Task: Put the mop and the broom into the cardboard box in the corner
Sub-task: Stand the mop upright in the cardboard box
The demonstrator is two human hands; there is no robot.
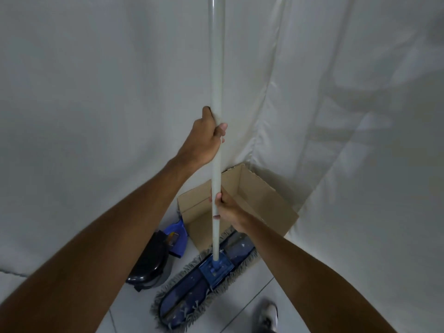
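Observation:
The mop (217, 75) has a long white pole that stands nearly upright in the middle of the view. Its flat blue head (192, 282) with a grey fringe lies slanted in front of the cardboard box, near the floor. My left hand (206, 140) grips the pole high up. My right hand (228, 210) grips it lower, just above the box. The open cardboard box (259, 195) stands in the corner against white curtains, and what shows of its inside holds nothing. No broom is in view.
A black bin (151, 263) lies on the tiled floor left of the mop head. A blue dustpan (176, 239) leans beside the box. White curtains (96, 92) close off both sides of the corner. A shoe (270, 316) shows at the bottom right.

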